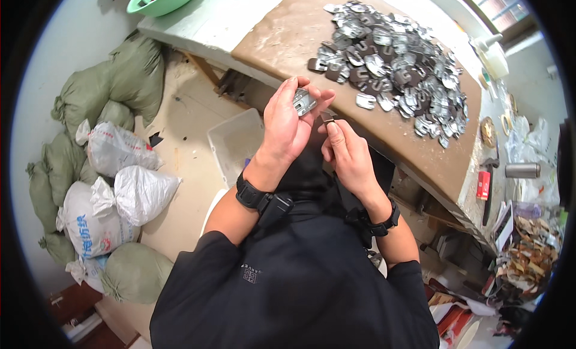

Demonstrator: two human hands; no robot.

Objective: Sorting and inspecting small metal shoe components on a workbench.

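In front of my chest, my left hand [281, 122] is cupped, palm up, with its fingers curled round a small silvery metal plate [304, 102]. Whether more than one plate lies in that palm is hard to tell. My right hand [349, 150] pinches a small dark brown piece [327, 117] between thumb and forefinger, close to the left fingertips. Beyond both hands, a large heap of small metal plates [396, 67], some showing dark brown faces and notched edges, is spread over a brown board [282, 40] on the workbench.
A pale plastic bin [235, 142] sits on the floor below the bench. Green and white sacks [144, 196] crowd the left wall. A green basin [165, 4] stands on the bench's far left corner. Along the right edge lie a hammer [489, 190], red box [483, 185] and metal cylinder [522, 170].
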